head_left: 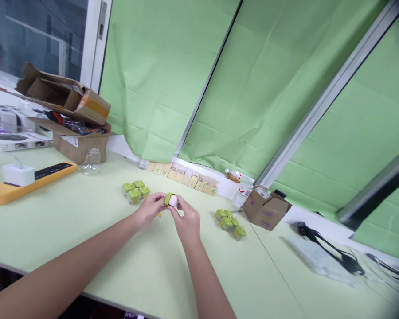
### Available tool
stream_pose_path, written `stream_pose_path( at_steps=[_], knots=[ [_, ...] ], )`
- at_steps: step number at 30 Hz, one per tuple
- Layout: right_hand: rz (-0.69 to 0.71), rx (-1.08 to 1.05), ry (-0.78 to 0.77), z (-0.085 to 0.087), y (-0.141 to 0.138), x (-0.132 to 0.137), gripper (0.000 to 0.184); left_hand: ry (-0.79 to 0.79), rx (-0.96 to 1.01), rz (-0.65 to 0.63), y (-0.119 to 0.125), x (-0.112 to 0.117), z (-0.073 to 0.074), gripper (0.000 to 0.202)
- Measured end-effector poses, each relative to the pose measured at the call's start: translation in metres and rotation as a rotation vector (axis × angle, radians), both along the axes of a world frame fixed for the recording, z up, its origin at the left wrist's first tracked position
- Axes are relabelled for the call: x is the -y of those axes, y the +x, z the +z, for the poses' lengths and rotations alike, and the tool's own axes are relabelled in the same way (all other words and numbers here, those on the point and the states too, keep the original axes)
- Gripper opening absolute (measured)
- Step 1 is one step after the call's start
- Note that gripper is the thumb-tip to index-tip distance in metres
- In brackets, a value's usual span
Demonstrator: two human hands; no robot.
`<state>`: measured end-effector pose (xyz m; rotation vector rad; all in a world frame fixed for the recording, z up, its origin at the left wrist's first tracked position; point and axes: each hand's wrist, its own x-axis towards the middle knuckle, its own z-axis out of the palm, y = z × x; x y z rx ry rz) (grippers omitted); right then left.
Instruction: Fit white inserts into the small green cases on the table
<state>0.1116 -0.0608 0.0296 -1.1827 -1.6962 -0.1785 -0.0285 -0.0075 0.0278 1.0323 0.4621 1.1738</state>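
Both my hands meet over the pale green table (86, 230) and hold one small item (171, 200) with a green cap and a whitish body. My left hand (150, 208) grips it from the left with curled fingers. My right hand (186, 221) pinches it from the right. To the left of my hands stands a cluster of green-capped clear jars (135, 190). Another cluster of the same jars (230, 222) sits to the right.
Open cardboard boxes (69, 115) with clutter stand at the back left, beside a clear glass jar (91, 161) and an orange flat device (26, 181). A row of small tan cartons (182, 176) lines the wall. A small brown box (265, 207), a water bottle (242, 194) and black cables (332, 252) lie right.
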Motion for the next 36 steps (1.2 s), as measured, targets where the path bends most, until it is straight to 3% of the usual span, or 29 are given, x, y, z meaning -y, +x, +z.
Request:
stream_pose_path(
  at_steps=[4, 9, 16, 21, 25, 29, 36],
  knots=[
    [-0.032, 0.103, 0.105, -0.01, -0.001, -0.005, 0.042, -0.002, 0.016, 0.024, 0.0, -0.002, -0.001, 0.033],
    [-0.002, 0.074, 0.065, -0.011, -0.003, -0.005, 0.044, 0.012, 0.004, 0.018, -0.001, -0.002, -0.002, 0.031],
    [0.135, -0.282, -0.084, -0.002, -0.011, 0.001, 0.047, 0.074, -0.115, 0.073, -0.004, -0.005, -0.001, 0.033],
    [0.196, -0.628, -0.308, -0.005, -0.007, -0.006, 0.053, 0.285, -0.287, 0.166, -0.004, -0.01, -0.007, 0.033],
    [0.248, -0.638, -0.457, -0.009, 0.0, -0.011, 0.053, 0.44, -0.416, 0.247, -0.003, -0.01, -0.01, 0.029],
    [0.292, -0.687, -0.467, -0.006, 0.0, -0.01, 0.046, 0.472, -0.474, 0.291, -0.002, -0.008, -0.007, 0.026],
    [0.324, -0.693, -0.416, -0.001, -0.004, -0.006, 0.045, 0.407, -0.395, 0.186, -0.006, -0.004, 0.0, 0.028]
  ],
)
